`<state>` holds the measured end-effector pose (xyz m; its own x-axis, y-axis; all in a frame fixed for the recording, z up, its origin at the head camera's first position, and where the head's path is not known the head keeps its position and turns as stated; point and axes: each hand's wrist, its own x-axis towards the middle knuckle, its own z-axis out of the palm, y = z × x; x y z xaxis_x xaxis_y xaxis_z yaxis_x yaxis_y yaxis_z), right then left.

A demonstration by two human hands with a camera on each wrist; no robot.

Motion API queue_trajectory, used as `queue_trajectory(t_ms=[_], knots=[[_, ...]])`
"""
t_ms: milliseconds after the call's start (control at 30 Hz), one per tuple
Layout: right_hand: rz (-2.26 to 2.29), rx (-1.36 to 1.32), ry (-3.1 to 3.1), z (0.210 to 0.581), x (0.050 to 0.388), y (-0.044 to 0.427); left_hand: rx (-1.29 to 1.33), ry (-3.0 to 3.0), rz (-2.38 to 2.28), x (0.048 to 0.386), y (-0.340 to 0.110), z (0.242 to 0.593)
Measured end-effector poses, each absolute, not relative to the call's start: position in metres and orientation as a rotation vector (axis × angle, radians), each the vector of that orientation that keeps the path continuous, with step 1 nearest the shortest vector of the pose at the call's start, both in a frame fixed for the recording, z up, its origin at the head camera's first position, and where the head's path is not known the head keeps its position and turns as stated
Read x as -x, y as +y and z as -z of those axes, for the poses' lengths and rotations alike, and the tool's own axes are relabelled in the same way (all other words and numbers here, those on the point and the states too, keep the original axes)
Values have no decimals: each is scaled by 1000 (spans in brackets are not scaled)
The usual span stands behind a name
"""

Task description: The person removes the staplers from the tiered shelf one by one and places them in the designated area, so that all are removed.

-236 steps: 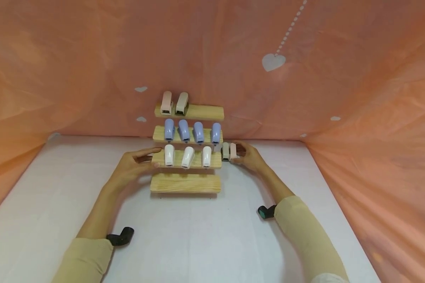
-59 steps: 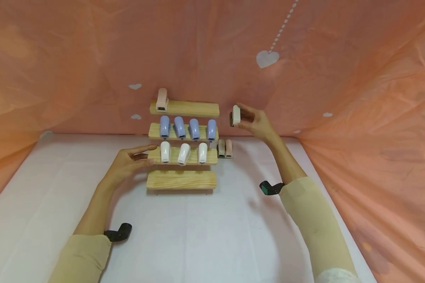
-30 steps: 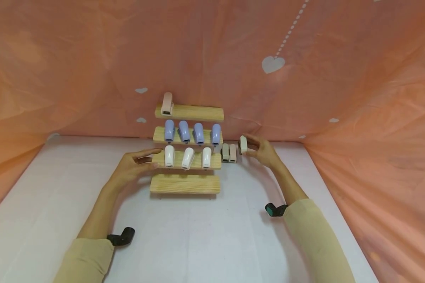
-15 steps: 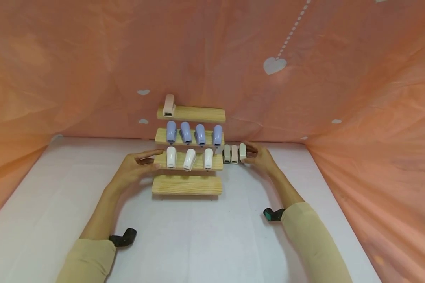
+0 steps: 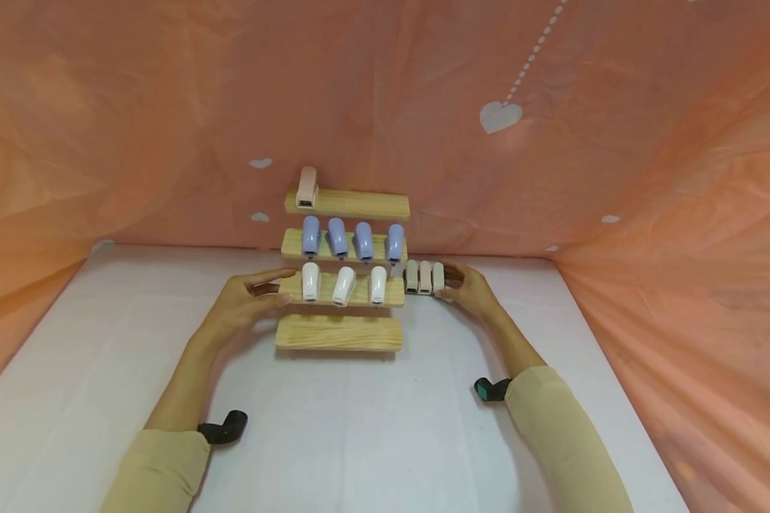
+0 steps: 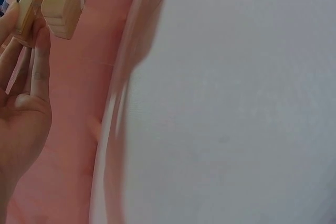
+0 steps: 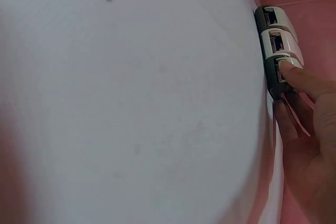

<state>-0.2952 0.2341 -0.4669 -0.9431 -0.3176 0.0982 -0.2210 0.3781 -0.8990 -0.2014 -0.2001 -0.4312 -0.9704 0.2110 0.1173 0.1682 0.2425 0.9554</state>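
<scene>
Three little staplers (image 5: 425, 278) stand in a row near the back edge of the tabletop (image 5: 385, 420), the right hand (image 5: 470, 288) pinching the end one (image 5: 438, 275), while the left hand (image 5: 239, 305) grips the wooden rack (image 5: 339, 334), maybe to steady it.

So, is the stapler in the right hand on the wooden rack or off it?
Off: the pale stapler sits beside the rack, next to a pink stapler, with the right hand gripping it.
</scene>
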Motion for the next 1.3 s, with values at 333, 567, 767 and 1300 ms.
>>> queue_trajectory(t_ms=[333, 567, 767, 1300], knots=[[1404, 411, 2709, 454, 294, 230, -369, 2445, -1887, 203, -202, 433], [1571, 458, 2662, 423, 290, 223, -334, 2455, -1846, 203, -203, 429], [1717, 556, 2602, 380, 273, 208, -333, 2476, -1816, 202, -203, 431], [1837, 847, 2569, 333, 271, 185, -356, 2452, -1856, 203, -202, 431]])
